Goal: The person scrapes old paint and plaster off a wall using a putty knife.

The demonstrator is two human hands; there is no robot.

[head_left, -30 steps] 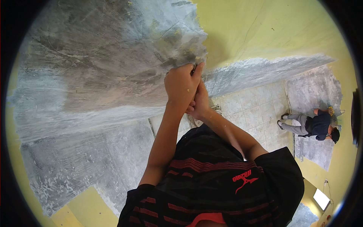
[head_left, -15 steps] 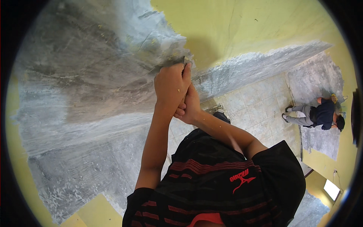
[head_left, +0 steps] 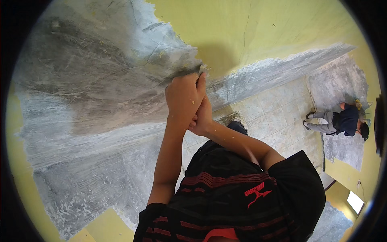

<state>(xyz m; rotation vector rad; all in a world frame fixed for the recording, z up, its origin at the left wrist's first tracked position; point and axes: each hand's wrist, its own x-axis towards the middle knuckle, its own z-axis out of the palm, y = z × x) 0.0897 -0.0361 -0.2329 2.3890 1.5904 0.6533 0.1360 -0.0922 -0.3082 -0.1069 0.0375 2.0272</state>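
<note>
My left hand (head_left: 183, 97) is closed high on a scraper (head_left: 199, 69), its thumb pointing along the tool toward the wall. Just below and to the right, my right hand (head_left: 203, 117) is wrapped round the lower part of the same grip, its fingers curled near my left wrist. Only a small bit of the scraper shows past my left thumb; the handle is hidden by both hands. That tip is at the ragged border between the stripped grey wall (head_left: 109, 76) and the yellow paint (head_left: 278, 24). Small pale flakes cling to my left hand and right forearm.
Another person (head_left: 344, 122) bends at a stripped patch of wall at the far right, one hand on something yellow. Pale floor tiles (head_left: 274, 105) run between us. A bare grey strip (head_left: 274, 70) follows the wall's lower part. My shoe (head_left: 237, 119) shows beyond my right forearm.
Both my hands and the scraper tip sit slightly lower in the picture, my left hand also a little to the right. The two-handed grip is the same.
</note>
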